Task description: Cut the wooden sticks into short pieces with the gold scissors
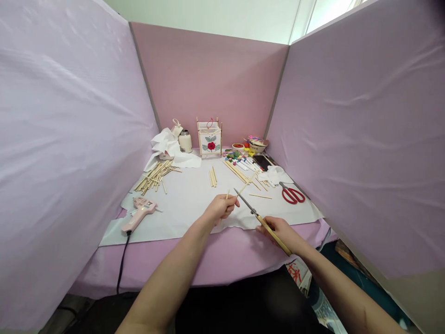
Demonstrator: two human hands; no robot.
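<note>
Near the table's front middle, my left hand (222,207) is closed around thin wooden sticks (247,183), one pointing up and right. My right hand (278,229) grips long shears (273,233) with yellowish handles. Their blades reach up and left, and the tips are beside the stick just right of my left fingers. Whether the blades touch the stick is too small to tell. A single thin stick (260,196) lies on the white sheet (187,199) behind the shears.
Left: a stick pile (156,177) and pink glue gun (141,214) with a black cord. Back: a flower-decorated lantern (211,141) and cream jar (185,141). Right: red-handled scissors (292,194), a phone (261,162), markers and bowls. Pink and purple walls enclose the table.
</note>
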